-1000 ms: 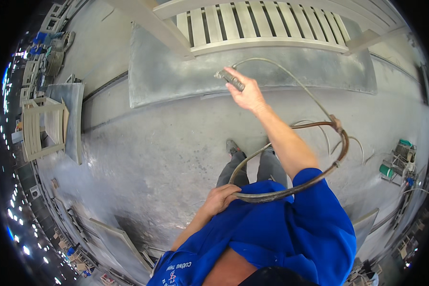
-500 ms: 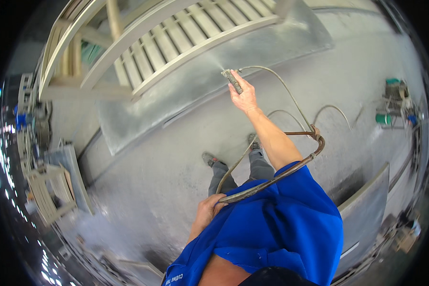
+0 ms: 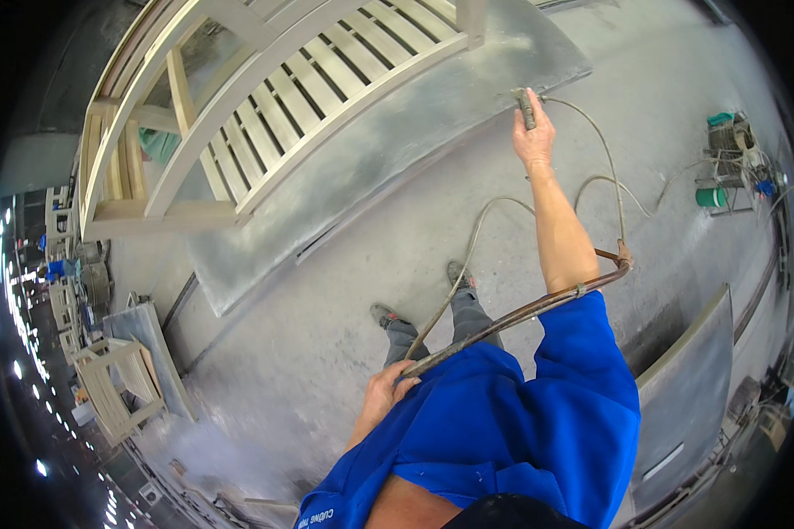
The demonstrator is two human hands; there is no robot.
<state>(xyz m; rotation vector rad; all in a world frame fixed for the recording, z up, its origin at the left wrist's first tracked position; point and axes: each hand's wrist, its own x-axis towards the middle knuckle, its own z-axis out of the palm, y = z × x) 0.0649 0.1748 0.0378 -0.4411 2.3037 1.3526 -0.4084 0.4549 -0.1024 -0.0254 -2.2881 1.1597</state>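
My right hand (image 3: 535,139) is stretched far forward, its fingers wrapped round the handle of a spray gun (image 3: 527,109). From the gun a thin hose (image 3: 610,159) loops down to the right. Close to my waist, my left hand (image 3: 385,389) is closed on a bundle of hoses (image 3: 494,330), which runs up across my right arm to a bend beside it. A slatted wooden bench (image 3: 313,86) with arched rails stands at the far left, resting on a grey metal sheet (image 3: 344,205). The gun is to the right of the bench, over the sheet's near edge.
A stand with a green bucket (image 3: 711,197) and hoses is at the right. Grey panels (image 3: 692,370) lean at the lower right. On the left are a small slatted wooden piece (image 3: 119,381) and another panel (image 3: 161,353). Hoses trail over the concrete floor (image 3: 309,353).
My right hand has swung right and forward with the spray gun, from in front of the bench to past its right end. The hoses shifted along; my left hand keeps its hold.
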